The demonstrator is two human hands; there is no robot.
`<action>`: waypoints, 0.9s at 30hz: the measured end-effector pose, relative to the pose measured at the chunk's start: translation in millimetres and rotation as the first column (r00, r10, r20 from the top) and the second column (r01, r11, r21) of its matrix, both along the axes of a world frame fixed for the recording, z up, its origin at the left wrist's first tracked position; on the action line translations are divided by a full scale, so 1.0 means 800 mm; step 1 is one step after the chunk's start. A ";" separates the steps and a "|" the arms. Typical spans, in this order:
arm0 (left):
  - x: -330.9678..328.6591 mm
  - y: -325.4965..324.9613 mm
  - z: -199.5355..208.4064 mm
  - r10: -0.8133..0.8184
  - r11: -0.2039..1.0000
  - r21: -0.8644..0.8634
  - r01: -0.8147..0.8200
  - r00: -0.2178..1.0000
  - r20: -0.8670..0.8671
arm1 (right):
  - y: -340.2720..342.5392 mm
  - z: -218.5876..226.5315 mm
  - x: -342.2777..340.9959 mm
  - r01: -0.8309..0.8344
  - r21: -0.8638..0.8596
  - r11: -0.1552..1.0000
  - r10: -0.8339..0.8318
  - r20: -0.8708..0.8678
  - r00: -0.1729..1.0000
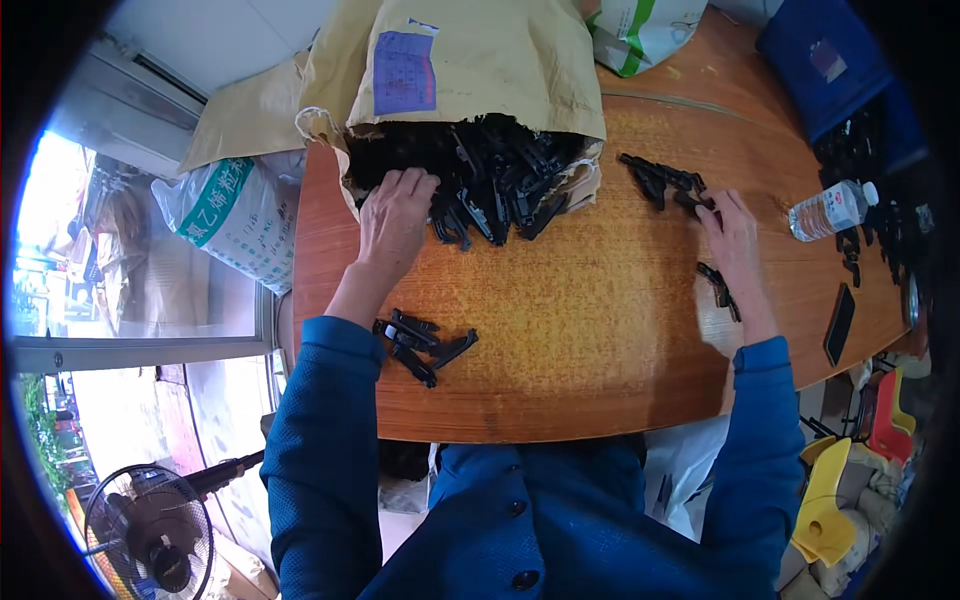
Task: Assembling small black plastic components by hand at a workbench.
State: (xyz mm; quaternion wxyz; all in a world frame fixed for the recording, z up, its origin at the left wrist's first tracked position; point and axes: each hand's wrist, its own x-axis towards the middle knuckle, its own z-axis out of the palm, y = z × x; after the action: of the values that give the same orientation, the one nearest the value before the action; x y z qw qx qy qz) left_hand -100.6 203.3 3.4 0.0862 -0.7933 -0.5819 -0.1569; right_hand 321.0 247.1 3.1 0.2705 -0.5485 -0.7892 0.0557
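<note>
A paper sack (480, 85) gapes at the left hand's (397, 215) fingertips, black parts (654, 182) lie at the right hand's (735, 235); neither grip is clear.

Blue-sleeved arms (322, 440) stretch forward, well apart; left hand (396, 210) and right hand (733, 232) turned downward, fingers (408, 184) bent

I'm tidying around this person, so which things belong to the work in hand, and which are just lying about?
In use:
- open paper sack of black parts, left hand at its mouth
- loose black parts by the right hand

Apparently lying about:
- water bottle
- flat black object
- fan
</note>
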 end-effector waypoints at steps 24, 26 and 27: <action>0.109 -0.230 0.052 0.699 0.602 -0.172 0.780 -0.410 0.586 | -0.254 0.082 -0.179 -0.641 0.337 0.689 0.724 -0.367 0.584; 0.112 -0.238 0.046 0.704 0.633 -0.170 0.755 -0.470 0.533 | -0.257 0.079 -0.177 -0.631 0.363 0.686 0.726 -0.283 0.626; 0.119 -0.241 0.046 0.707 0.630 -0.171 0.758 -0.467 0.531 | -0.257 0.078 -0.175 -0.629 0.361 0.689 0.724 -0.285 0.629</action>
State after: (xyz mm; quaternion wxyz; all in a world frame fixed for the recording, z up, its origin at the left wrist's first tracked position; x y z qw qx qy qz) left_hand -5.6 10.5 40.2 -0.8193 -0.1572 -0.2738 -0.4786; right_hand 181.1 41.1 65.2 0.4474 -0.1505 -0.8640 0.1754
